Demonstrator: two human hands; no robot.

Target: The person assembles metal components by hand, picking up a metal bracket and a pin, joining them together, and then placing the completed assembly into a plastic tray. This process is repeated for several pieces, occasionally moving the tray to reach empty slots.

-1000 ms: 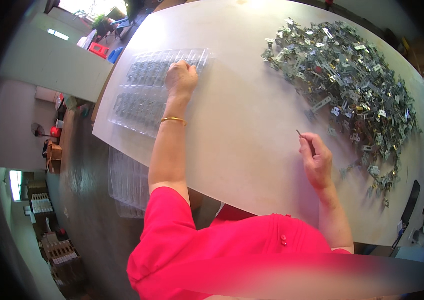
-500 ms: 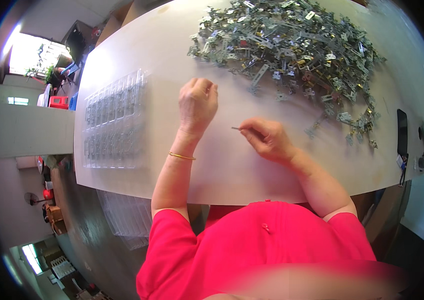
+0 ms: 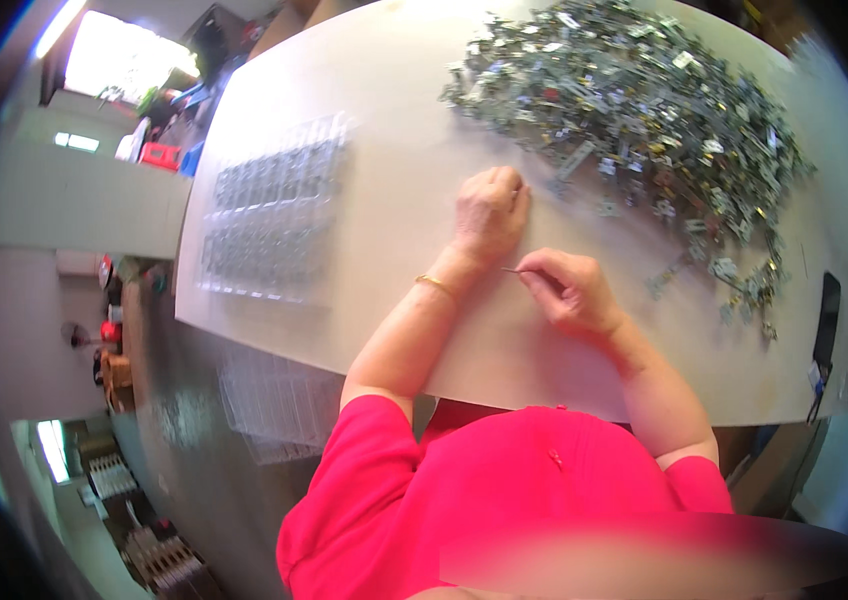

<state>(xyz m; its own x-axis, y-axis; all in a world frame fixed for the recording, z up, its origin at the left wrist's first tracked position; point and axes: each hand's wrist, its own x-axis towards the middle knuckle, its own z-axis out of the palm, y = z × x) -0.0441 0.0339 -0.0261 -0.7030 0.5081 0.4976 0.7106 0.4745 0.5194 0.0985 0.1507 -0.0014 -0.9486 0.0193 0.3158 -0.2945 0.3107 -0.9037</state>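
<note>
Toward the pile's near edge, my left hand (image 3: 489,215) rests low over the white table (image 3: 384,130), its fingers curled. Whatever they may hold is hidden by the knuckles. A gold bangle circles that wrist. Close by on the right, my right hand (image 3: 574,290) pinches a thin metal piece (image 3: 511,270) between thumb and fingertips, its end sticking out toward my left wrist. A large heap of small metal hardware parts (image 3: 634,110), silver with some brass-coloured bits, spreads across the far right of the table.
Clear plastic compartment trays (image 3: 262,296) holding small metal parts lie on the left of the table. More clear trays (image 3: 274,400) are below the table's near-left edge. A black phone-like object (image 3: 827,315) lies at the right edge.
My left hand has moved right, closer to my right hand and the metal heap. My right hand keeps its pinch on the thin piece. The whole view has shifted somewhat.
</note>
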